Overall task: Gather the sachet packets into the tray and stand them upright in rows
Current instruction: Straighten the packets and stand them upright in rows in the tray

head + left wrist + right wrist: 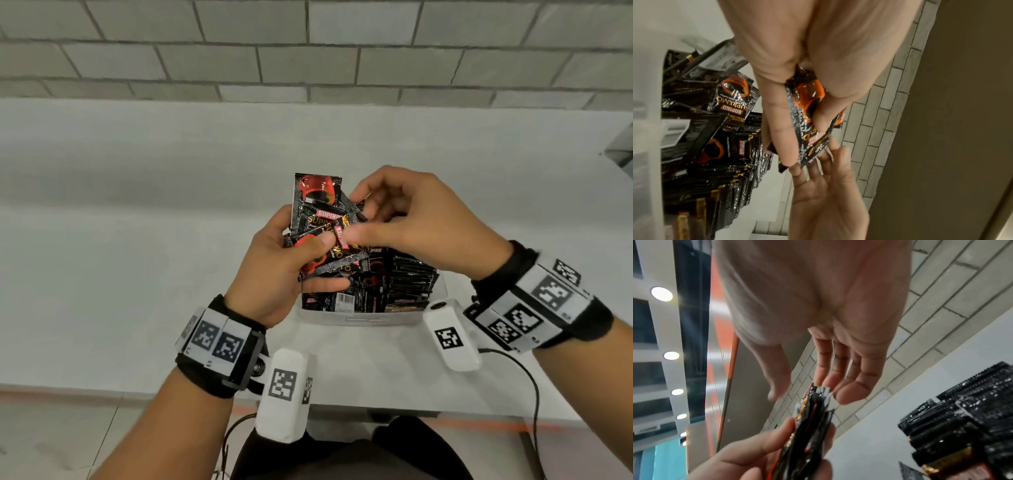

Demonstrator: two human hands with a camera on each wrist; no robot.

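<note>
The desk is white and runs from the near edge to a grey brick wall at the far side.

The tray is a pale plastic container standing on the desk near the middle, close to the near edge. Its right part holds sachets standing upright in tight rows, edges up. Its left part holds loose sachets lying flat or tilted, one with a barcode panel facing up.

The left hand is above the left side of the tray. Its thumb lies across the front of a bundle of black and red sachets, and its fingers curl round the back, so the bundle is gripped between them. The bundle is fanned, with one sachet standing taller at the far end. The left wrist view shows the thumb and fingers clamped on both faces of the bundle.

The right hand is above the tray, just right of the bundle. Its fingers are loosely bent, and its thumb and fingertips meet the right edge of the bundle. The right wrist view shows the fingertips at the top edge of the bundle, thumb apart from them; a firm pinch cannot be confirmed.

Each wrist carries a black strap with printed markers.
</note>
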